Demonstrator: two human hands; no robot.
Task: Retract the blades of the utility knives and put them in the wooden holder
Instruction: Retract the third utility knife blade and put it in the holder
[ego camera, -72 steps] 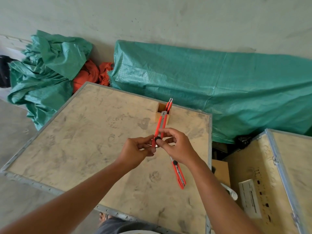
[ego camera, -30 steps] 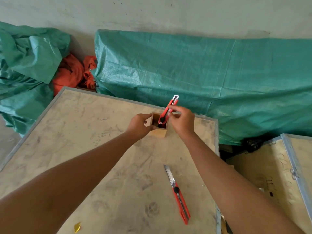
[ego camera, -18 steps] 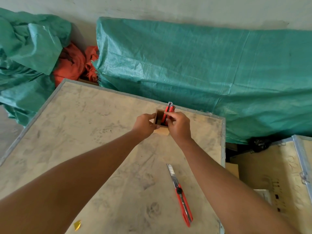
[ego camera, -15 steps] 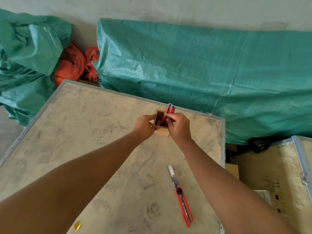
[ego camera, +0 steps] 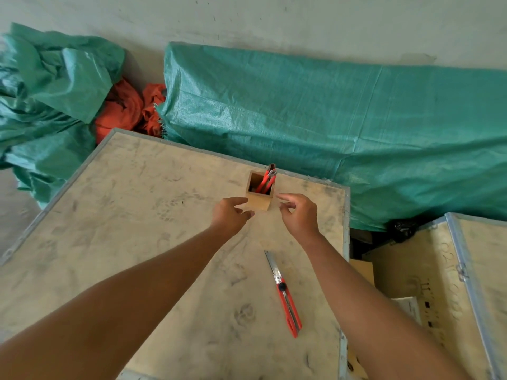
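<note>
- Wooden holder (ego camera: 259,196) stands upright on the crate lid (ego camera: 137,215), near its far edge.
- Two red knives (ego camera: 265,181) sit inside the holder, leaning toward its right wall.
- Left hand (ego camera: 230,215) hovers just left of the holder, fingers loosely spread, holding nothing.
- Right hand (ego camera: 297,215) hovers just right of the holder, fingers curled apart, empty.
- Third knife (ego camera: 285,294) lies flat nearer the person than the holder, blade extended.

One wooden holder (ego camera: 259,197) — two knives inside (ego camera: 265,182); one knife outside (ego camera: 285,294)
</note>
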